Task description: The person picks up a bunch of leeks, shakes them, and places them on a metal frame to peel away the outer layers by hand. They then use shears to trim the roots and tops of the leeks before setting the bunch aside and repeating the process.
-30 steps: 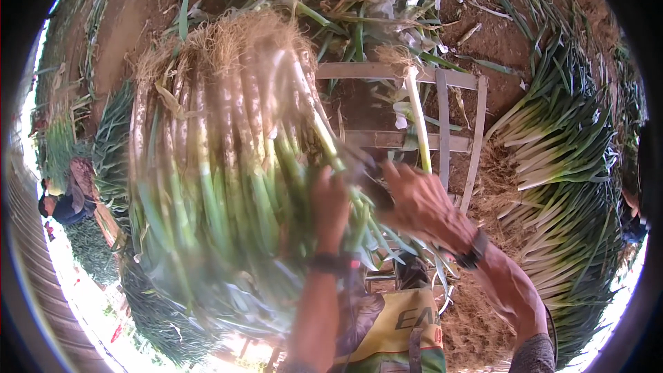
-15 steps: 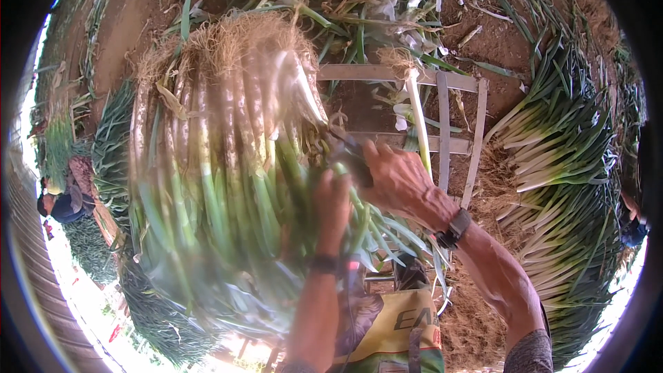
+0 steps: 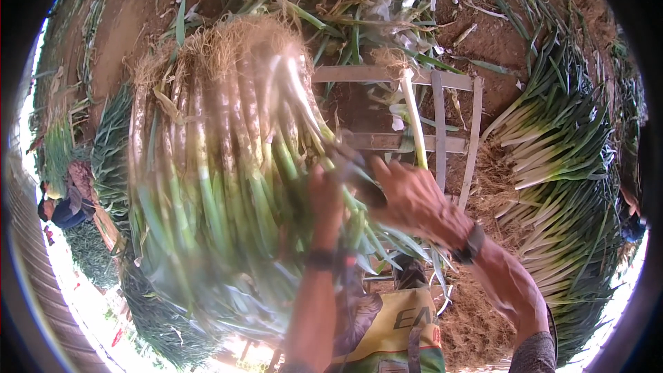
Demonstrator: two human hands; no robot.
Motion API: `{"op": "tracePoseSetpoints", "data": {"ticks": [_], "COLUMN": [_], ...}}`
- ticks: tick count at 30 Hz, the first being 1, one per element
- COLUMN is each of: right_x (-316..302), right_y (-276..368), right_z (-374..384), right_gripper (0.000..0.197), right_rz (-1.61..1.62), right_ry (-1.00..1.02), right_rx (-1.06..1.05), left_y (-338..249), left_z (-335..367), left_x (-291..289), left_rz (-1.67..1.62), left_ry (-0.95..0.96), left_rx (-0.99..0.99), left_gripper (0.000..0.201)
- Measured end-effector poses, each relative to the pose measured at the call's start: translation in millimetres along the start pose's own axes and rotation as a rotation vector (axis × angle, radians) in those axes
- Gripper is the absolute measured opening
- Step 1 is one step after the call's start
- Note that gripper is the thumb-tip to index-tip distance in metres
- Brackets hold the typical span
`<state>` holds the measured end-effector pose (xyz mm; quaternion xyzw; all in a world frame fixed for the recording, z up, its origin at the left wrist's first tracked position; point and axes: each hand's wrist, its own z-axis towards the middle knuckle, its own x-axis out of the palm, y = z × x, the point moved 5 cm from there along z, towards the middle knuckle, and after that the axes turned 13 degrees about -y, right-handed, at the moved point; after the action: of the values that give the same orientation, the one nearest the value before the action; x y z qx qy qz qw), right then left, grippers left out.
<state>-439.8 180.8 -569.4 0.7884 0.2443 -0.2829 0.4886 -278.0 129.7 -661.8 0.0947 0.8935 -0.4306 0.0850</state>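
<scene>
My left hand [image 3: 326, 200] is closed around the green part of a leek [image 3: 302, 93], whose pale shaft points up and away toward the roots of the pile. Close beside it, my right hand [image 3: 423, 206] grips a dark hand tool [image 3: 364, 188]; blur hides its exact kind, though it looks like a knife. The tool's tip is against or just over the stalk by my left fingers. A big pile of leeks [image 3: 204, 152] with dirty shafts and brown roots lies to the left. To the right, one whitish leek [image 3: 412, 114] with roots lies across a slatted frame [image 3: 440, 117].
Pale-stemmed leeks [image 3: 542, 152] lie in a long row at the right. Torn leaves [image 3: 359, 7] litter the brown soil at the far side. Brown root trimmings [image 3: 476, 318] cover the ground by my right arm. Another person [image 3: 69, 207] is at the far left.
My right hand has shifted slightly right and down with the tool. The held leek's pale shaft shows a little further left. My left hand has barely moved.
</scene>
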Motion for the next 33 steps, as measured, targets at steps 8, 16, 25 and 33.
{"op": "tracePoseSetpoints", "data": {"ticks": [8,16,25,33], "right_x": [-18,-22,5,39], "right_y": [-26,-63,-64,-65], "right_z": [-93,-117,-131,-100], "right_gripper": [0.074,0.081,0.062,0.032], "right_rz": [-0.015,-0.139,-0.108,-0.084], "right_ry": [-0.078,-0.07,0.138,-0.052], "right_rx": [-0.071,0.046,0.01,-0.086], "left_y": [44,71,48,29], "left_z": [-27,-99,-36,-22], "left_x": [4,75,20,-10], "left_rz": [0.364,0.171,0.724,0.856], "left_ry": [0.041,0.239,-0.056,-0.037], "left_rx": [0.383,0.202,0.557,0.62], "left_gripper": [0.019,0.024,0.032,0.046]}}
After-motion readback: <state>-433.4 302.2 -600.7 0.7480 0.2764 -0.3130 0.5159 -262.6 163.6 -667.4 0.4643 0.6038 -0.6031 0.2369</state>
